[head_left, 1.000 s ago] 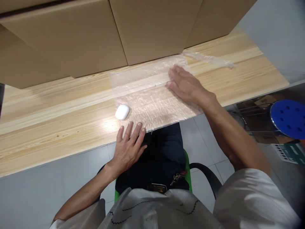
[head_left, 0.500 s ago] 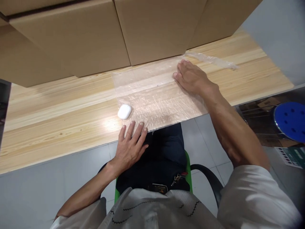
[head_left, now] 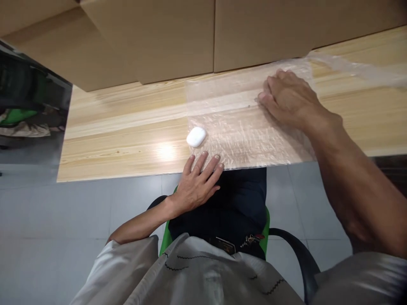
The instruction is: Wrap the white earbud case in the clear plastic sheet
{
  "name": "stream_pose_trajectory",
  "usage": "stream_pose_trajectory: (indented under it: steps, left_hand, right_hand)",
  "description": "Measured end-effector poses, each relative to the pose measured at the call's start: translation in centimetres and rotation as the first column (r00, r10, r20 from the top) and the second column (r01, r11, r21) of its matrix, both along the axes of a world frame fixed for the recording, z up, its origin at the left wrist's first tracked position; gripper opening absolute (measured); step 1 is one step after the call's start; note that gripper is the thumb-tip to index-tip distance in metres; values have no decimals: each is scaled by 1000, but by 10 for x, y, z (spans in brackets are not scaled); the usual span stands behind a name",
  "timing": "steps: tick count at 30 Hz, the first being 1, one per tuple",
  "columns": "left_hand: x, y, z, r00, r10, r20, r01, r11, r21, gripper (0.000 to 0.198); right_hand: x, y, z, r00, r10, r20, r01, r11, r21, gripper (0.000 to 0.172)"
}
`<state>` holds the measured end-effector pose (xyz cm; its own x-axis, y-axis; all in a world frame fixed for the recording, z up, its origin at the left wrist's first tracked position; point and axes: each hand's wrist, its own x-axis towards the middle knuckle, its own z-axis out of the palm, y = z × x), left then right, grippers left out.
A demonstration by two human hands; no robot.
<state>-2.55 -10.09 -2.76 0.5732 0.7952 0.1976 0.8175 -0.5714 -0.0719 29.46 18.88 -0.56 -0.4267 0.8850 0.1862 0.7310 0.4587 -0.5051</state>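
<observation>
I judge this is the smoothing step: the right hand point(head_left: 289, 99) presses open and flat on the clear crinkled plastic film sheet point(head_left: 241, 131) lying under it on the pale wooden bench point(head_left: 121, 127). The left hand point(head_left: 199, 182) rests open at the film's near corner. The next move calls for even pressure.

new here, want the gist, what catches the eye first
A clear plastic sheet lies spread on the wooden table, the right hand flat on its far right part. The left hand rests at the table's near edge, by a small white case at the sheet's left border. Cardboard boxes line the back.
</observation>
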Motion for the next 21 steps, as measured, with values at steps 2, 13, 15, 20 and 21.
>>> stream_pose_trajectory:
  steps: [2,13,15,20,21]
  left_hand:
    - [0,0,0,1000,6,-17,-6,1000,-14,78]
    - [-3,0,-11,999,42,25,-40,996,-75,81]
    - [-3,-1,-14,996,53,67,-49,997,-67,85]
    - [-3,2,-17,976,49,211,-51,999,8,94]
    - [-2,4,-17,973,44,228,-49,999,14,94]
  right_hand:
    - [-22,-27,14,984,170,54,-167,985,-43,67]
    - [-126,-109,22,768,636,-67,-636,771,33,41]
    - [-129,-109,28,777,629,1,-629,777,31,36]
    - [-141,-107,42,789,567,237,-582,813,-7,24]
    - [-140,-107,44,797,551,248,-563,826,-28,23]
